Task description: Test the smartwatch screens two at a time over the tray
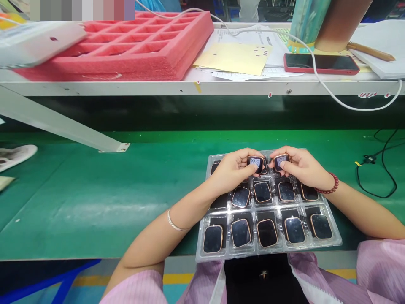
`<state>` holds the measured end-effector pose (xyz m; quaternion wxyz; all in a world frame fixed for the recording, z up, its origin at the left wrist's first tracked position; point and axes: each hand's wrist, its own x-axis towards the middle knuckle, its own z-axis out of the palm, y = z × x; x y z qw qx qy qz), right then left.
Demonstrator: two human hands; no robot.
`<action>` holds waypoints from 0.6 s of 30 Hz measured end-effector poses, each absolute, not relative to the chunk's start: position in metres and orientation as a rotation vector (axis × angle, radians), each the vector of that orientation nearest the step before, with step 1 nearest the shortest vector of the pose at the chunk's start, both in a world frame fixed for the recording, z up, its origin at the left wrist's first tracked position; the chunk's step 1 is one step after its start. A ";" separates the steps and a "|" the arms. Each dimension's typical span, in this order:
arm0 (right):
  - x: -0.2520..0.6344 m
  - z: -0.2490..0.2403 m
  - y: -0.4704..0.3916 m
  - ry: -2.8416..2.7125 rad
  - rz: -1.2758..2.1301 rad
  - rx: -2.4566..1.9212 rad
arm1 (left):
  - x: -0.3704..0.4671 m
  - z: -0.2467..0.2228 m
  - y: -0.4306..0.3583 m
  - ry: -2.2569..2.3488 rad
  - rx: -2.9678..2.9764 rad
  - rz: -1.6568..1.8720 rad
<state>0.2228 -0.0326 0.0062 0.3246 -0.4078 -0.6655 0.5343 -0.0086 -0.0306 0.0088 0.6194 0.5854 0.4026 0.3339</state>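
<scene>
Your left hand [232, 171] gripped one smartwatch [255, 160], your right hand [302, 166] a second smartwatch [281, 160], screens coded, at the clear plastic tray's [336, 241] twelve o'clock; one slipping thumb could have dropped either onto the trayed watches [267, 233], scratching glass.

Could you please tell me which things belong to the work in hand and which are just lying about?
In the work: watch in left hand; watch in right hand; watches in plastic tray.

Apparently just lying about: phone; brown pen; yellow paper; black cable.
</scene>
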 end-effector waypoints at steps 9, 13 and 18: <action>0.222 0.006 -0.034 -1.710 1.421 -1.083 | -0.008 0.011 -0.032 0.937 1.336 0.762; 0.222 0.006 -0.034 -1.703 1.424 -1.076 | -0.008 0.010 -0.032 0.917 1.342 0.769; 0.221 0.005 -0.034 -1.713 1.418 -1.072 | -0.008 0.009 -0.032 0.886 1.309 0.772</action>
